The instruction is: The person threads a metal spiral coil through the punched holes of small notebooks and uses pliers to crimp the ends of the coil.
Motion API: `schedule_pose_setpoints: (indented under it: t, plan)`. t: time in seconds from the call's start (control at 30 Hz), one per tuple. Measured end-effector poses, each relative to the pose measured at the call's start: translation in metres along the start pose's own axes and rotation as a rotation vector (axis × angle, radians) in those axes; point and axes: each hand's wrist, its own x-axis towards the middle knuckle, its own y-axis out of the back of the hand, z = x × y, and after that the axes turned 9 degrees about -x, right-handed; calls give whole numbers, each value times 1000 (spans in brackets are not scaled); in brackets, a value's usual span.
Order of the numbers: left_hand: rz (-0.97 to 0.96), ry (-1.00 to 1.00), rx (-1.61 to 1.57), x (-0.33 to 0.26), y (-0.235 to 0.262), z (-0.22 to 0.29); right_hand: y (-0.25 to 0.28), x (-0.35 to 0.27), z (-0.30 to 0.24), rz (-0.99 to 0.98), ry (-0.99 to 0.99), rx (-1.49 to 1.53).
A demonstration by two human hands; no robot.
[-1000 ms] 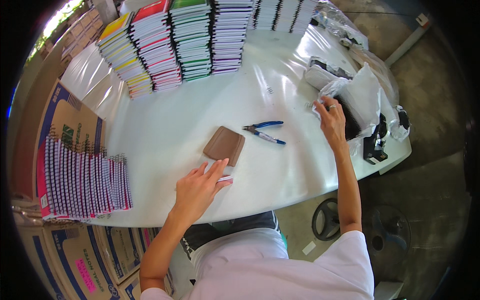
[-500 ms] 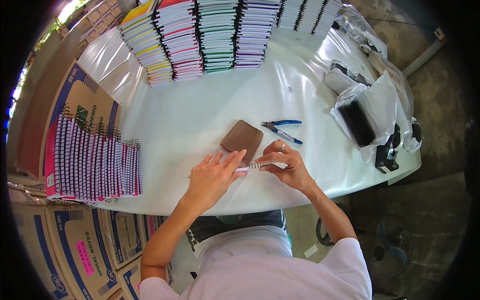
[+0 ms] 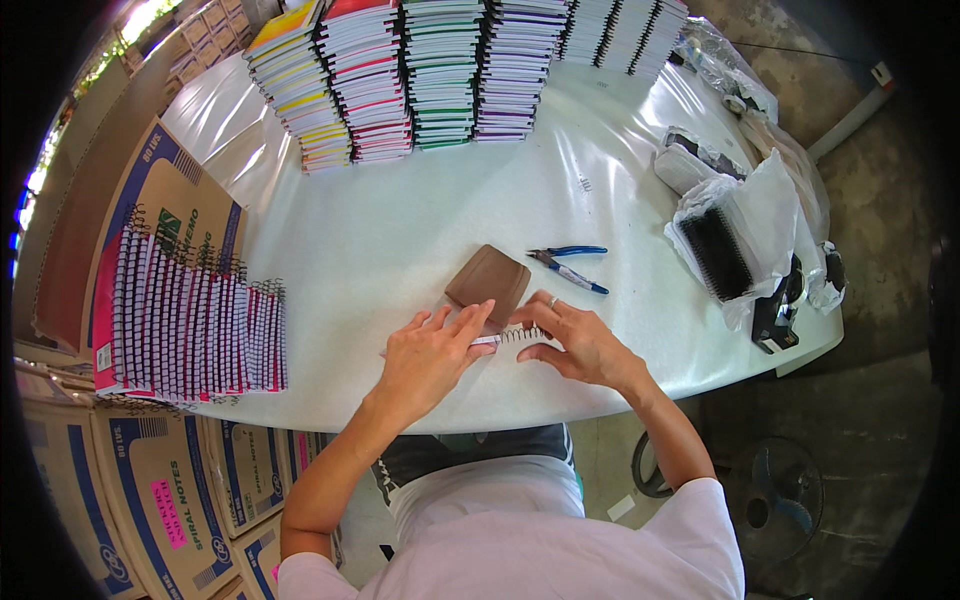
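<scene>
Just below the middle of the frame, the left hand (image 3: 432, 350) lies flat with its fingers spread, pressing down on a white notebook (image 3: 440, 345) that is almost wholly hidden beneath it. Its fingertips reach the notebook's right edge, where a metal spiral coil (image 3: 515, 336) sticks out. The right hand (image 3: 575, 340), just to the right, pinches this coil between thumb and fingertips, the fingers curled narrowly around it; a ring shows on one finger. The two hands nearly meet at the coil.

Directly above the hands, touching the left fingertips, a brown pad (image 3: 489, 284) lies tilted on the white table (image 3: 400, 220). Just to its right rest blue-handled pliers (image 3: 570, 266), apart from both hands.

Farther right, a clear plastic bag (image 3: 760, 215) holds a bundle of black spiral coils (image 3: 716, 252), with more bags and a dark tool near the table's right edge.

Along the top of the frame stand tall stacks of notebooks (image 3: 400, 70) with coloured covers. At the left of the frame, a row of spiral-bound notebooks (image 3: 190, 320) stands on edge on the table corner beside a flattened cardboard box (image 3: 130, 230), and more cardboard boxes (image 3: 150, 490) fill the lower left. A floor fan (image 3: 780, 500) shows at the lower right.
</scene>
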Motion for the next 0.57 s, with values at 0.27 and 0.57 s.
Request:
schedule_pose_setpoints:
  t: [0.27,0.57]
  plan:
    - [-222,31,-102,2,9,11,8,21,25,-159,-4,-169]
    - [61,141,137,-24,10,1,-5,68,78,-426,-8,56]
